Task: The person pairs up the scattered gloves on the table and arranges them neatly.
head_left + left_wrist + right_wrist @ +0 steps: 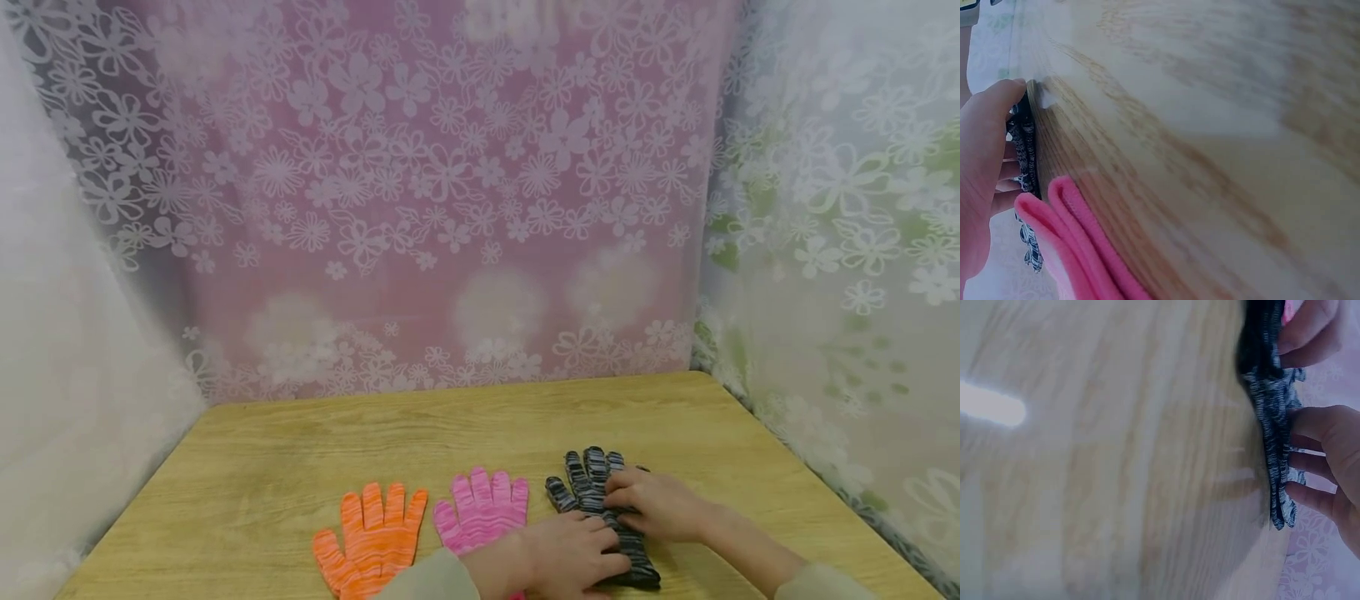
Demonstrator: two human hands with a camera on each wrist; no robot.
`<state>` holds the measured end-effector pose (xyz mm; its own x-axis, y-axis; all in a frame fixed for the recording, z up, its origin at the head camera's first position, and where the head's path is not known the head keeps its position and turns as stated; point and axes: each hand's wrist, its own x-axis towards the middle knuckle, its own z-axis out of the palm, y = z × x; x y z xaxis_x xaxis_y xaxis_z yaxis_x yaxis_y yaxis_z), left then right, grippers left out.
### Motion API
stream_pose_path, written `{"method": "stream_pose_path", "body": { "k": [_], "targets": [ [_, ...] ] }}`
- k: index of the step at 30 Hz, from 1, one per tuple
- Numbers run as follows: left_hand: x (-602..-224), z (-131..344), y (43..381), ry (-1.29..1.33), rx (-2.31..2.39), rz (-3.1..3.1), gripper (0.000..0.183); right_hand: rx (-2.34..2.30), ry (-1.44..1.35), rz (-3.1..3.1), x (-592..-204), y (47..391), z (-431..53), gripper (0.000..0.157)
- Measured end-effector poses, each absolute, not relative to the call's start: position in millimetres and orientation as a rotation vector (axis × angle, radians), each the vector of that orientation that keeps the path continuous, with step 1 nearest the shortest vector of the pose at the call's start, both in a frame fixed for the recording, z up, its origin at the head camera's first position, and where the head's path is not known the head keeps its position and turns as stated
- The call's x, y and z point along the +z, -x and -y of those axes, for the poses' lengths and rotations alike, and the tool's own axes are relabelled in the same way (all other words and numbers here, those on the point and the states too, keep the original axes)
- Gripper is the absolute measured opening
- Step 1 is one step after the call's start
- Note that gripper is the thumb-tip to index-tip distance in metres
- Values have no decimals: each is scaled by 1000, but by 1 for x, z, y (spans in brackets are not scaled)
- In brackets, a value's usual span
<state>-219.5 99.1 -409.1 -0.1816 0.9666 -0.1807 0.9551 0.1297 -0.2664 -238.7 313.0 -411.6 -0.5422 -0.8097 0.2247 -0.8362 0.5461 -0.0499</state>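
Observation:
Three knitted gloves lie flat in a row on the wooden table (pixel 450 425): an orange glove (pixel 372 537), a pink glove (pixel 483 508) and a black-and-grey striped glove (pixel 587 479). My left hand (pixel 577 557) rests palm down on the striped glove's lower part, near its cuff. My right hand (pixel 648 500) lies on its palm and finger area, fingers touching the knit. In the left wrist view the left hand (pixel 985 162) covers the striped glove (pixel 1025 150), with the pink glove (pixel 1072 244) beside it. The right wrist view shows right fingers (pixel 1319 456) on the striped glove (pixel 1272 419).
White floral lace curtains (pixel 450 208) close off the table at the back, left and right. Bare wood stretches behind the gloves and to the left of the orange one. The table's right edge (pixel 862 517) runs close to my right forearm.

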Motion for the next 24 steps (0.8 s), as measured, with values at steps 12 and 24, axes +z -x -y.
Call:
{"method": "stream_pose_path", "body": {
  "k": [12, 24],
  "targets": [
    [-414, -99, 221, 2002, 542, 2274, 46, 254, -952, 2702, -398, 272, -297, 12],
    [-416, -97, 221, 1986, 566, 2234, 42, 62, -917, 2621, -417, 295, -289, 13]
  ]
}}
